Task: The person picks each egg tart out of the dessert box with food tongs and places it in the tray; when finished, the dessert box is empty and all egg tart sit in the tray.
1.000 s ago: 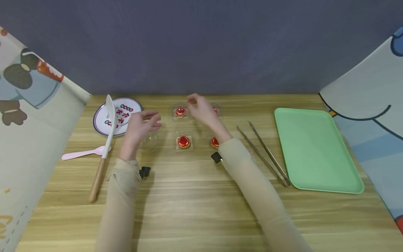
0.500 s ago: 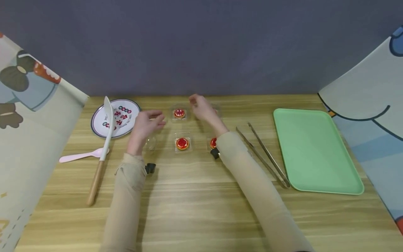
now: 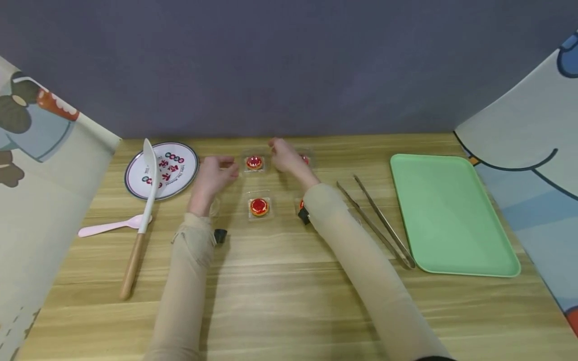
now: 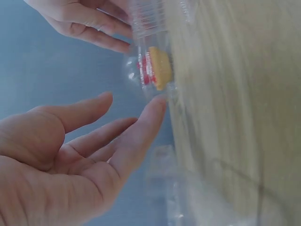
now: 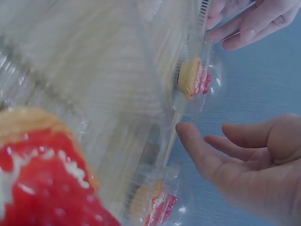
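Small tarts with glossy red tops sit in clear plastic boxes on the table. My left hand (image 3: pixel 214 178) is left of the back-left tart (image 3: pixel 254 163), thumb and fingers spread and nothing between them. In the left wrist view, an index fingertip is close to that boxed tart (image 4: pixel 160 68); contact is unclear. On its other side is my right hand (image 3: pixel 289 158), over the table beside the back-right tart (image 3: pixel 305 160). The right wrist view has the right hand's fingers (image 5: pixel 200 150) loosely bent and holding nothing. A front-left tart (image 3: pixel 259 206) lies nearer; a front-right tart is partly hidden by the sleeve.
At left lie a patterned plate (image 3: pixel 180 173), a white ladle with wooden handle (image 3: pixel 133 265) across it, and a pink spoon (image 3: pixel 104 228). Metal tongs (image 3: pixel 384 220) lie right of the hands, beside a green tray (image 3: pixel 451 215). A clear container (image 3: pixel 214 206) is partly under the left wrist.
My left hand has moved right, closer to the back-left boxed tart. The right hand stays almost in place. The head view has shifted slightly, so the plate and ladle appear farther left.
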